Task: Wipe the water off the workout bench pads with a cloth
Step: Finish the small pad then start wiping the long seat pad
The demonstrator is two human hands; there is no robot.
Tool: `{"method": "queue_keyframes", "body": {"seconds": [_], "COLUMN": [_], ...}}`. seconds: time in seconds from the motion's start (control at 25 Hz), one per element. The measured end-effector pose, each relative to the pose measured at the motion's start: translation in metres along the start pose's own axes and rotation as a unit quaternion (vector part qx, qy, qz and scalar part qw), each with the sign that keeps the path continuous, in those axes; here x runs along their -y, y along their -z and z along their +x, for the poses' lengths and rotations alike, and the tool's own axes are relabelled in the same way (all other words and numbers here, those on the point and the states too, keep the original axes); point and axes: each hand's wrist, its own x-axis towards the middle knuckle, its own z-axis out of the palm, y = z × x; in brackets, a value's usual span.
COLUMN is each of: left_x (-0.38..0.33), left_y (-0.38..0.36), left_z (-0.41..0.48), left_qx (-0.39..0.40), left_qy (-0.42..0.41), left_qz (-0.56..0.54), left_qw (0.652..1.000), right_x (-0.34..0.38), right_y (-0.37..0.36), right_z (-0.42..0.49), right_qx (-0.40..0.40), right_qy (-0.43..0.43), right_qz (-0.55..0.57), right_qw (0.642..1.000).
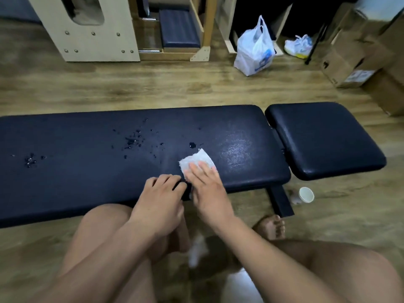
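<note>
- Cloth [195, 159]: white, on long bench pad [76, 182], near front edge, beside water drop [192, 145]
- Right hand [206, 189]: grip released, straight fingers pressing cloth
- Left hand [160, 195]: grip loose, bent fingers resting on pad

The left hand [160, 194] rests knuckles-up with its fingers loosely bent (tips pointing down), while just beside it the right hand [206, 189] lies palm-down, fingers straight and slightly spread.
</note>
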Motion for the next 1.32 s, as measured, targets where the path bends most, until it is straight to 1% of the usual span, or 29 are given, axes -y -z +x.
{"method": "queue_keyframes", "body": {"seconds": [0.04,0.08,0.12,0.16,0.24,0.28,0.32,0.36,0.4,0.48,0.52,0.6,0.64,0.68,0.72,0.76,0.84,0.92,1.0,1.08,1.16,1.28,1.32], "left_x": [-0.001,0.000,0.001,0.001,0.000,-0.001,-0.002,-0.002,-0.001,0.001,0.002,0.003,0.003,0.003,0.004,0.005,0.002,0.000,0.009,0.021,0.026,0.026,0.028], "left_y": [0.000,-0.001,-0.002,-0.003,-0.002,-0.002,-0.001,0.001,0.001,0.000,-0.001,0.000,0.001,0.001,0.001,0.002,0.006,0.001,-0.006,-0.013,-0.022,-0.023,-0.022], "left_z": [0.000,-0.001,-0.001,-0.001,0.000,0.001,0.001,0.001,0.002,0.000,-0.002,-0.014,-0.020,-0.027,-0.034,-0.039,-0.043,-0.040,-0.036,-0.034,-0.030,-0.021,-0.020], "left_qx": [-0.004,-0.011,-0.012,-0.006,0.004,0.005,0.009,0.008,0.000,-0.001,0.002,0.015,0.035,0.068,0.111,0.139,0.152,0.115,0.066,0.070,0.096,0.076,0.087], "left_qy": [-0.005,-0.012,-0.014,-0.012,-0.001,0.007,0.012,0.014,0.013,0.014,0.017,0.041,0.063,0.083,0.100,0.119,0.149,0.156,0.169,0.197,0.198,0.195,0.192], "left_qz": [0.003,0.007,0.009,0.010,0.001,-0.002,-0.007,-0.013,-0.018,-0.024,-0.022,-0.029,-0.025,-0.008,0.002,0.008,0.015,-0.005,-0.035,-0.056,-0.067,-0.075,-0.078], "left_qw": [1.000,1.000,1.000,1.000,1.000,1.000,1.000,1.000,1.000,1.000,1.000,0.999,0.997,0.994,0.989,0.983,0.977,0.981,0.983,0.976,0.973,0.975,0.974], "right_x": [-0.015,-0.037,-0.063,-0.091,-0.137,-0.145,-0.142,-0.125,-0.102,-0.039,-0.005,0.046,0.046,0.032,0.011,-0.011,-0.039,-0.032,-0.021,-0.021,-0.036,-0.058,-0.061], "right_y": [0.007,0.019,0.034,0.050,0.080,0.086,0.083,0.075,0.060,0.021,0.005,-0.003,0.001,0.006,0.013,0.020,0.029,0.029,0.022,0.018,0.013,-0.003,-0.005], "right_z": [-0.001,-0.005,-0.011,-0.020,-0.036,-0.040,-0.039,-0.036,-0.032,-0.022,-0.018,-0.014,-0.012,-0.012,-0.014,-0.020,-0.038,-0.040,-0.019,0.030,0.093,0.188,0.213], "right_qx": [0.018,0.025,0.035,0.023,-0.024,-0.045,-0.062,-0.080,-0.089,-0.088,-0.063,0.030,0.068,0.080,0.085,0.079,0.058,0.073,0.097,0.127,0.128,0.122,0.123], "right_qy": [0.029,0.018,-0.032,-0.100,-0.229,-0.289,-0.331,-0.343,-0.325,-0.238,-0.183,-0.084,-0.046,-0.017,-0.005,-0.017,-0.075,-0.090,-0.078,-0.074,-0.090,-0.094,-0.103], "right_qz": [0.000,0.005,0.013,0.017,0.015,0.006,-0.006,-0.015,-0.024,-0.020,-0.002,0.044,0.047,0.028,-0.001,-0.024,-0.037,-0.049,-0.080,-0.111,-0.116,-0.132,-0.125], "right_qw": [0.999,1.000,0.999,0.995,0.973,0.956,0.941,0.936,0.941,0.967,0.981,0.995,0.995,0.996,0.996,0.996,0.995,0.992,0.989,0.983,0.981,0.979,0.979]}}
